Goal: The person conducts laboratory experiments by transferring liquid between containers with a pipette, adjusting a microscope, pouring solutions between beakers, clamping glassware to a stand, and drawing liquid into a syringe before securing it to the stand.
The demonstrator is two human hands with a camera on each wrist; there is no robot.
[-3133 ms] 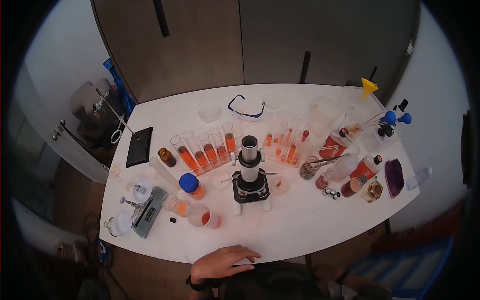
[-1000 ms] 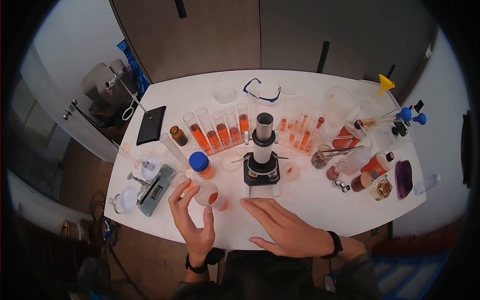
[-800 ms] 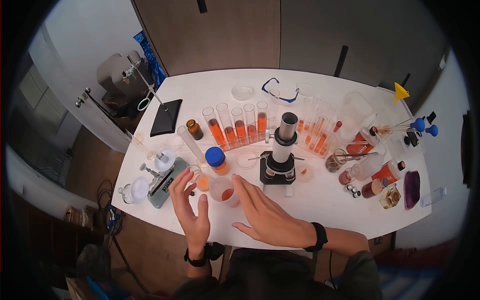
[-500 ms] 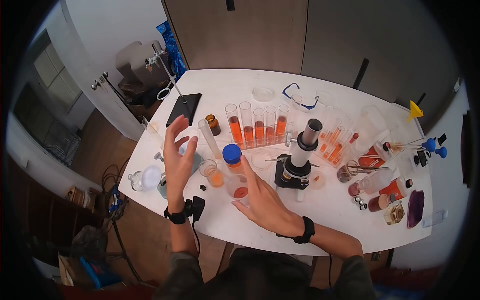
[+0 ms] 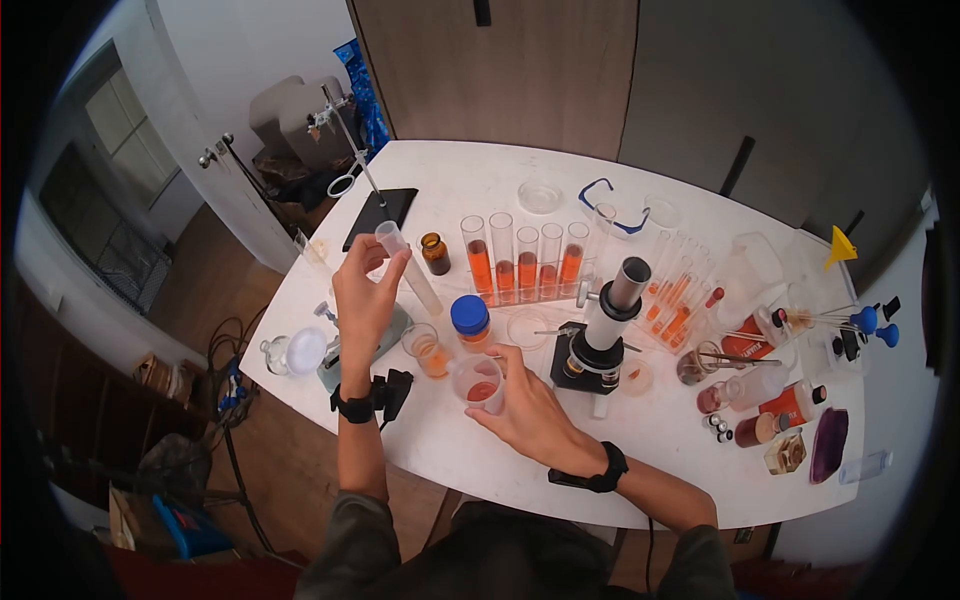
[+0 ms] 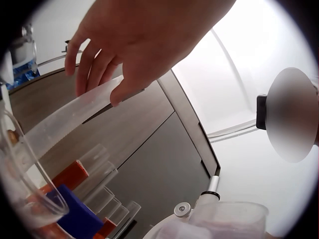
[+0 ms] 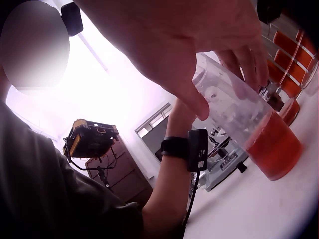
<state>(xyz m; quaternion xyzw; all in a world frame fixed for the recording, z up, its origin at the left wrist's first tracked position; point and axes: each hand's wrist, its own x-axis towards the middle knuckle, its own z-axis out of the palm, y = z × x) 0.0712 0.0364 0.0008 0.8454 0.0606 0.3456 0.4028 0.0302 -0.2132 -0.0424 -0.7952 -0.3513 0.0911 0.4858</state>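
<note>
My left hand [image 5: 365, 300] holds a clear plastic graduated cylinder [image 5: 418, 285] near its top, thumb on one side and fingers on the other. In the left wrist view the cylinder [image 6: 65, 117] runs down to the left, tilted. My right hand [image 5: 540, 412] grips a clear plastic beaker [image 5: 474, 376] from its right, the thumb on the near side and the fingers on the far side. Red liquid fills the lower part of this beaker [image 7: 271, 144] in the right wrist view. Between the hands stand a small beaker of orange liquid [image 5: 430, 355] and a blue-capped jar [image 5: 470, 316].
A microscope [image 5: 605, 325] stands right of the beaker. Behind are a rack of large test tubes [image 5: 525, 265] and a brown bottle [image 5: 435, 255]. A balance [image 5: 388, 335] sits under the left forearm, a ring stand [image 5: 385, 212] farther back. Several bottles [image 5: 790, 400] crowd the right side.
Both hands rise from the front edge, and the view turns left. The left hand reaches forward and takes hold of the graduated cylinder; the right hand closes around the beaker of red liquid.
</note>
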